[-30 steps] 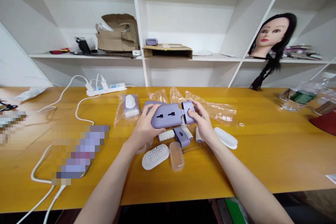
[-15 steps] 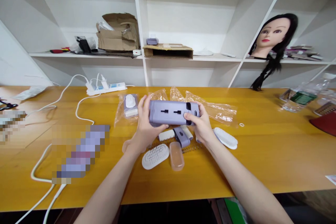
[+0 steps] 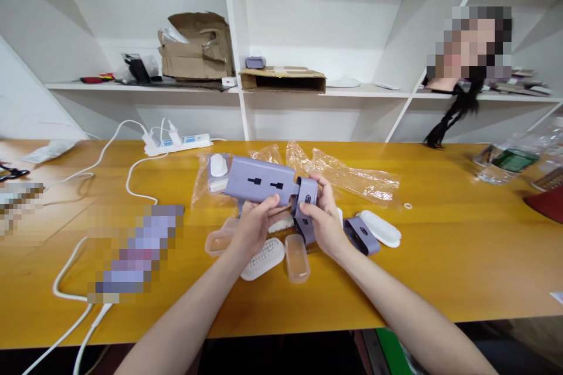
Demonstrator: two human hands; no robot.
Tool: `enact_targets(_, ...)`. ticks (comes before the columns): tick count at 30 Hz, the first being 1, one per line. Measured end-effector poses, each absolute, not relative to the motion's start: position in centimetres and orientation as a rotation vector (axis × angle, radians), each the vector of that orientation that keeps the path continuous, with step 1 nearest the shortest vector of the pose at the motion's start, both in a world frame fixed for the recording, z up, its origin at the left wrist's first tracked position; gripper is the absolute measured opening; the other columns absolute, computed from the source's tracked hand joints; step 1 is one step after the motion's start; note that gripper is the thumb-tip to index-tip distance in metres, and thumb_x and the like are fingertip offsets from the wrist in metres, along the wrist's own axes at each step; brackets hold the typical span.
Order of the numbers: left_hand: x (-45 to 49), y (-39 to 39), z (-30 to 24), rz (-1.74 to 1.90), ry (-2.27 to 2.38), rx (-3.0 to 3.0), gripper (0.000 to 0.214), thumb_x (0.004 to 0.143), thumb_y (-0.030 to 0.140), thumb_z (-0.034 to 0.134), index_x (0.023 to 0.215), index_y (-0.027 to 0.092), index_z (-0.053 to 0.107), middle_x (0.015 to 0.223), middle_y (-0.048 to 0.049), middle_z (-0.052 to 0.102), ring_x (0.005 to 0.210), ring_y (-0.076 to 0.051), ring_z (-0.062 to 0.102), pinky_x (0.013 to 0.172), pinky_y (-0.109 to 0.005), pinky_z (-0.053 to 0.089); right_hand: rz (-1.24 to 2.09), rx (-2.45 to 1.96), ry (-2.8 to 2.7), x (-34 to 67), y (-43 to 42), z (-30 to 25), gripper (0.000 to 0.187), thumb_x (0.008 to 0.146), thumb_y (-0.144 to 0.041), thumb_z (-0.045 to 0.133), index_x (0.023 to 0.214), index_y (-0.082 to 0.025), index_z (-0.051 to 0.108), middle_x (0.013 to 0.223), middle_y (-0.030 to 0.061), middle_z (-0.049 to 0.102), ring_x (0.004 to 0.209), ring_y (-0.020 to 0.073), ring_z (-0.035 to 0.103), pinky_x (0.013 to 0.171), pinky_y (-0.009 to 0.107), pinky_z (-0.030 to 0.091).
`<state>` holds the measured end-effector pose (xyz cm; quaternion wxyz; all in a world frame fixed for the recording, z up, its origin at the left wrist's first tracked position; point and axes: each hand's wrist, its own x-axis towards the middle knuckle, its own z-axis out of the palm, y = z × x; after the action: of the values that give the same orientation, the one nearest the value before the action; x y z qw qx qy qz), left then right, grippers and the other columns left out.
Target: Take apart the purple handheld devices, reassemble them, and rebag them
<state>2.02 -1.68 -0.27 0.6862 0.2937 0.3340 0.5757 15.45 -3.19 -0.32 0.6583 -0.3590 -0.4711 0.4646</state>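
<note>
The left hand (image 3: 254, 228) and right hand (image 3: 323, 217) hold a lavender plastic housing (image 3: 259, 181) above the middle of the yellow wooden table (image 3: 440, 258), its long body tilted up toward the upper left of the frame. The left fingers (image 3: 259, 214) curl under the body in a firm grasp. The right fingers (image 3: 315, 188) clench around a chunky end cap (image 3: 307, 196) at the lower right of the housing.

Directly below lie a white bristle brush (image 3: 263, 259), a translucent peach case (image 3: 297, 259), and a second such case (image 3: 219, 241). To the right sit a small lavender attachment (image 3: 361, 235) and another white brush (image 3: 379, 228). Clear plastic bags (image 3: 343, 170) spread behind the hands, and a tiny white ring (image 3: 407, 205) lies beside them.

If the end cap works loose suddenly, the sideways jerk could cost the left hand its grip, dropping the housing onto the brushes and cases. Its smooth plastic surface adds to that risk. A sharp pull could also throw a freed part, or a swinging wrist could scatter the loose pieces. The ring looks easy to lose, since a nudge could roll it away.
</note>
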Motion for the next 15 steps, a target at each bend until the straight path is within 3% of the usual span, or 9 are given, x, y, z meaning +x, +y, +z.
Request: enact_targets(15, 1.83, -1.62, -0.34, 1.345, 0.763, 0.593, 0.029, 0.063, 0.024, 0.077, 0.086, 0.020, 0.061, 0.088, 0.0010, 0.071, 0.082, -0.017, 0.066, 0.081, -0.034, 0.051, 1.174, -0.843, -0.915, 16.16, -2.54, 0.37, 0.048, 0.059, -0.020, 0.074, 0.101, -0.028, 0.053, 0.099, -0.0014, 0.062, 0.081, 0.0154, 0.058, 0.068, 0.028, 0.047)
